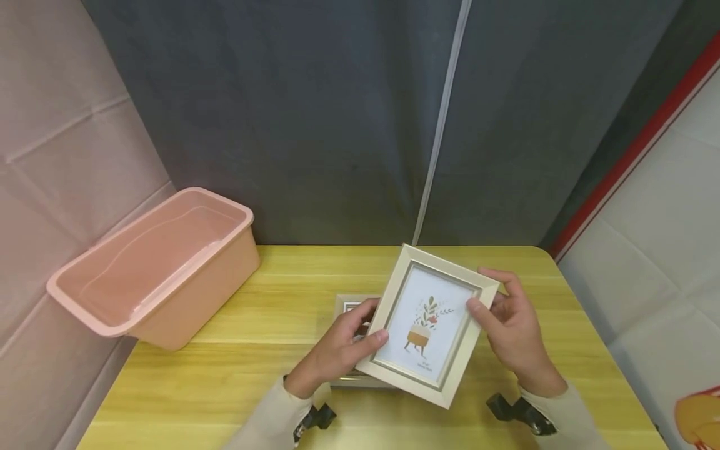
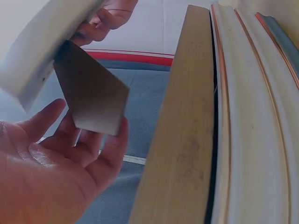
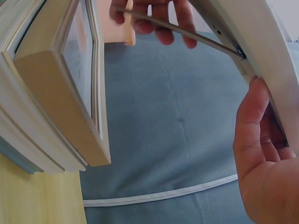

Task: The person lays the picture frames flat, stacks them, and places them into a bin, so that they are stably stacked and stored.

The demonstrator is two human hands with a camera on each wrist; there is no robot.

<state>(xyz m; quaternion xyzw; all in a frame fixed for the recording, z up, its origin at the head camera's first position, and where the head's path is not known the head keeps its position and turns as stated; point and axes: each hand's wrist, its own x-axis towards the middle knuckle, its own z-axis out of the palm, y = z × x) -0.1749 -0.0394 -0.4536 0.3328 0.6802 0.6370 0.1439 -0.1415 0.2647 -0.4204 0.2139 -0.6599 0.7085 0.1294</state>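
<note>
A cream picture frame (image 1: pixel 427 326) with a potted-plant print is tilted above the table, held between both hands. My left hand (image 1: pixel 337 353) holds its left edge, thumb at the front and fingers behind. In the left wrist view those fingers touch the frame's flat stand leg (image 2: pixel 93 93), which juts out from the back. My right hand (image 1: pixel 517 337) grips the upper right edge, thumb on the front border. Beneath lies a stack of picture frames (image 1: pixel 365 380), mostly covered by the held one; its layered edges show in both wrist views.
A pink plastic tub (image 1: pixel 197 300) stands at the left of the wood-grain table (image 1: pixel 270 375). A dark grey curtain (image 1: pixel 292 125) hangs along the back edge. Pale padded walls rise at the left and right. Something orange and red (image 1: pixel 700 419) shows at the lower right corner.
</note>
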